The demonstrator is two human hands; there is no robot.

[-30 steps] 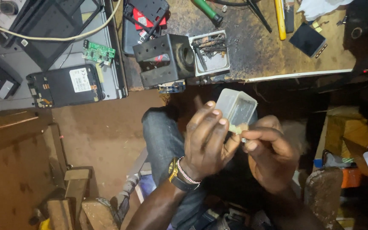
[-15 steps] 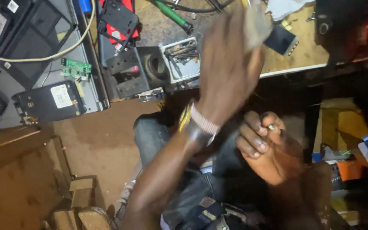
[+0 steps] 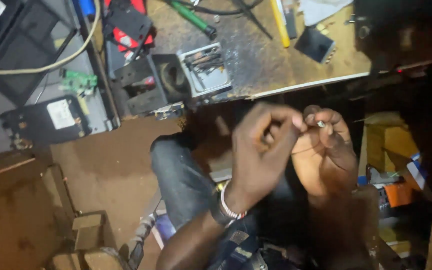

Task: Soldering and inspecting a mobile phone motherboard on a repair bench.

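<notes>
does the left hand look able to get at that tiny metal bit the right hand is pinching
Probably yes: the left hand is right beside the right hand, fingertips nearly meeting at the small metal piece, with nothing between them.

A scuffed wooden bench (image 3: 296, 65) carries a white open tray of dark metal bits (image 3: 205, 69) at its front edge. A green-handled screwdriver (image 3: 192, 17) lies toward the back edge, a yellow-handled tool (image 3: 279, 22) beside it, and a small dark flat rectangular panel (image 3: 315, 44) further right. Left of the tray sits a black boxy part with a round opening (image 3: 162, 80).
</notes>
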